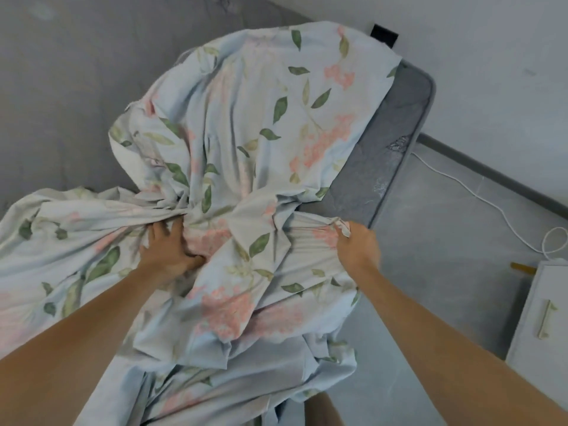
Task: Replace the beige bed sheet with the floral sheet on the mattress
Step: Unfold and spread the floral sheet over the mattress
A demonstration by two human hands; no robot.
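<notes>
Left hand (167, 252) half-buried in floral sheet (246, 124)

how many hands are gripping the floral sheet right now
2. The left hand grips bunched fabric near the middle of the pale blue floral cotton sheet; the right hand pinches its edge over the grey mattress corner.

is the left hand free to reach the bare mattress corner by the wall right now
Probably not as things stand: the left hand grips bunched floral sheet, and the bare mattress corner lies far across that sheet, nearer the right hand.
</notes>
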